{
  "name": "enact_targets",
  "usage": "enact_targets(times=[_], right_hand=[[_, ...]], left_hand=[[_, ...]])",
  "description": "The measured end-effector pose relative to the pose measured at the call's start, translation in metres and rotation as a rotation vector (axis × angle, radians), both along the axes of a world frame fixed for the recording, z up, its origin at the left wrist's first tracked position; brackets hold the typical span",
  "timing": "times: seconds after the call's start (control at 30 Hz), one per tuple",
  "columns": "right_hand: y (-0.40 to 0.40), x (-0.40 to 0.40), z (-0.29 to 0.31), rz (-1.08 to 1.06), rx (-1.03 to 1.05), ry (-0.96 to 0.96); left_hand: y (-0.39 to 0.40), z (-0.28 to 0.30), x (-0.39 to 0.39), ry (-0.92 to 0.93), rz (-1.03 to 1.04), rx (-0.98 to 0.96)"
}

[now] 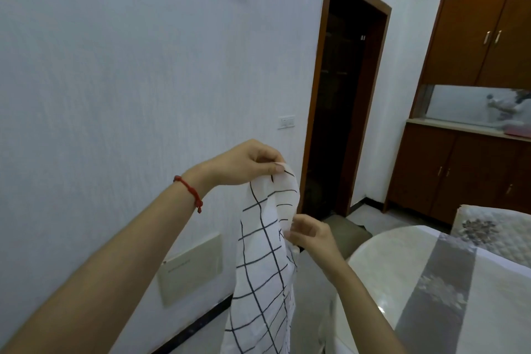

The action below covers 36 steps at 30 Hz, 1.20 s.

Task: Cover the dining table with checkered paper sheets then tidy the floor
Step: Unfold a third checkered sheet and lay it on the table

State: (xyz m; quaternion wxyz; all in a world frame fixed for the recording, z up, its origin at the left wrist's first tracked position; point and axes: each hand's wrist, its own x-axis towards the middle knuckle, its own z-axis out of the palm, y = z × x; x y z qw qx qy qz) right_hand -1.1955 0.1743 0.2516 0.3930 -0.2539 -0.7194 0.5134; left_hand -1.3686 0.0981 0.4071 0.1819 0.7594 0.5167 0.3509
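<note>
A white checkered paper sheet [263,261] with thin black grid lines hangs folded in the air in front of me. My left hand [244,164], with a red string bracelet at the wrist, pinches its top corner. Lower down, my right hand [311,234] grips the sheet's right edge. The sheet's bottom runs out of the frame. The round dining table [382,256] sits at the lower right, glossy white with a grey patterned runner over it.
A white wall stands close on the left, with a beige panel [191,267] low on it. A dark open doorway [342,100] lies ahead. Brown wooden cabinets [471,169] line the right. A quilted chair back [494,227] stands behind the table.
</note>
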Motion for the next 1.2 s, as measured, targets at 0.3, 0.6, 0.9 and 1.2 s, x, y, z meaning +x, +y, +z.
enact_targets(times=[0.3,0.6,0.9,1.2], right_hand=[[0.007,0.002,-0.041,0.150,-0.158,-0.263],[0.005,0.038,-0.062,0.095,-0.321,-0.359],[0.002,0.142,-0.056,-0.337,-0.276,-0.306],[0.005,0.270,-0.027,-0.548,-0.192,-0.336]], left_hand=[[0.003,0.003,-0.030,-0.166,0.120,0.268],[0.027,0.001,-0.047,-0.410,0.293,0.517],[0.094,-0.055,-0.033,-0.509,0.375,0.347],[0.158,-0.110,0.046,-0.455,0.347,0.200]])
